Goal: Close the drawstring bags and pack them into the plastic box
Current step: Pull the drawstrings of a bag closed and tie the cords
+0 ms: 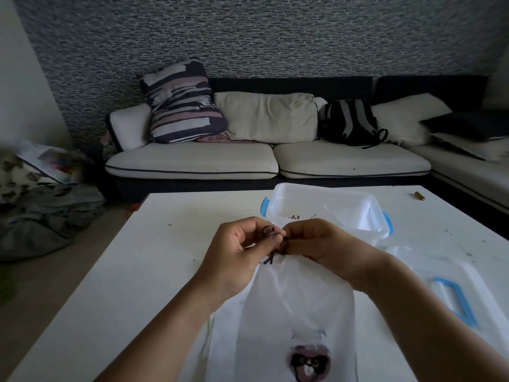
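A white drawstring bag with a dark printed figure near its bottom lies on the white table in front of me. Its mouth is gathered under my hands. My left hand and my right hand meet above the mouth, and both pinch the dark drawstring, which loops between the fingertips. Just behind my hands stands the clear plastic box with blue clips, open on top. Something with dark marks lies inside it, too unclear to name.
The box's clear lid with a blue handle lies flat on the table at my right. A small brown object sits near the far right edge. Beyond the table stands a sofa with cushions and a backpack. Clothes are piled on the floor at left.
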Motion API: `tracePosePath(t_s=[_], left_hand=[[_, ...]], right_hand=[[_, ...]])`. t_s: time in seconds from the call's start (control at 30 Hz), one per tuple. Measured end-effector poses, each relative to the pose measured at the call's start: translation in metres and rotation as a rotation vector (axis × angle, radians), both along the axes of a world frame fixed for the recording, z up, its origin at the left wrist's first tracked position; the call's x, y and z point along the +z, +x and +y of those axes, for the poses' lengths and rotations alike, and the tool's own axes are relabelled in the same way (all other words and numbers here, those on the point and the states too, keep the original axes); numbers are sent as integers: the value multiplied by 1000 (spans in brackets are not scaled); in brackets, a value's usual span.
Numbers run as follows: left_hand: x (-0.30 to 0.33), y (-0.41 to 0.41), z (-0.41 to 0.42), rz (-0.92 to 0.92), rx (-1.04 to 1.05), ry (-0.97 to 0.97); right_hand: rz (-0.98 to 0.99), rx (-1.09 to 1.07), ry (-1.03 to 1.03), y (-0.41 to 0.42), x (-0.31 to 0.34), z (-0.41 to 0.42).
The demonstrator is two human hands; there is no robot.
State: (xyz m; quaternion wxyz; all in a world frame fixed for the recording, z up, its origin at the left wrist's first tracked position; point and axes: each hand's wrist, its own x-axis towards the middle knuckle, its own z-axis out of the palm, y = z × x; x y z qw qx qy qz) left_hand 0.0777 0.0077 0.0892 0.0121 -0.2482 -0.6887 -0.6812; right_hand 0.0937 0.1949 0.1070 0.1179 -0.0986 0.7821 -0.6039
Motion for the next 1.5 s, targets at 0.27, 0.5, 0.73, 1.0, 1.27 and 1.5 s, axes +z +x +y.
tracePosePath(t_s=[0.27,0.5,0.73,1.0,1.27,1.5], left_hand=[[2,2,-1,-72,-3,120],[1,1,-4,-99,78,123],[1,0,-6,-86,149,87],[0,0,-4,-49,192,37],[-2,1,-3,-48,214,34],[-1,1,-3,-34,226,76]], right_hand=[[-133,75,-286,4,-5,5],[-121,-60,-380,3,4,3],[-45,-42,-303,7,12,3],[145,-111,-200,8,15,-5],[138,-107,-43,11,15,-14],[226,-190,19,12,17,-21]])
